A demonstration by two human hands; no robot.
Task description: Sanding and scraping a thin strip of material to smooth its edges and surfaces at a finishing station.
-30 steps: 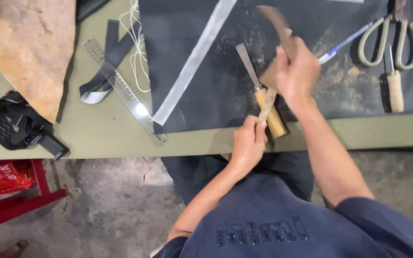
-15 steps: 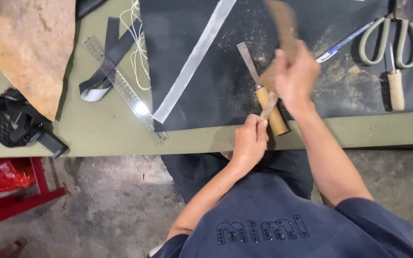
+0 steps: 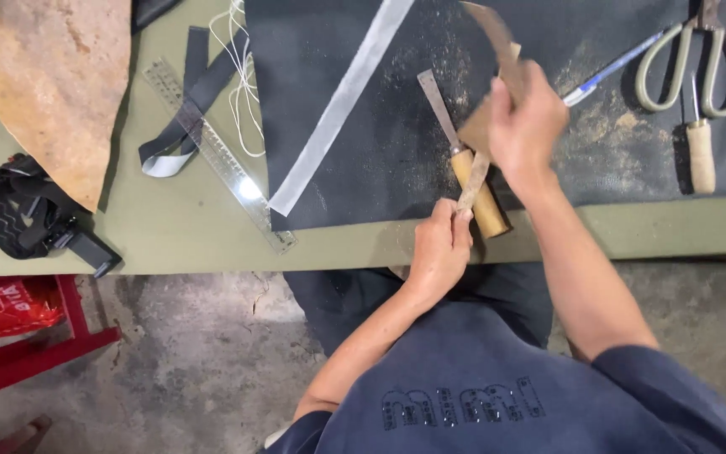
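Olive-green worktop [image 3: 170, 231] is running across the top of our view, a black mat [image 3: 363, 151] lying on it and bare concrete floor showing below. We are holding a thin tan leather strip [image 3: 474, 178] taut between both hands over the mat's near edge. Our left hand [image 3: 440, 248], at 6 o'clock of the strip, is pinching its lower end, grip pressed tight on the leather. Our right hand [image 3: 524, 122], at 12 o'clock, is closing its grip around the strip's wider upper part, which is sticking up past the knuckles.

A flat steel skiving knife with a wooden handle [image 3: 464, 160] is lying on the mat just beside the strip, at its 9 o'clock, untouched. We judge that we are stretching or checking the strip between cuts, leather dust speckling the mat around it. The next move probably calls for keeping tension even and freeing one hand before reaching for the knife.

Farther off, a clear ruler [image 3: 216, 151] is lying at 9 o'clock, and grey-handled scissors [image 3: 691, 59] at 2 o'clock.
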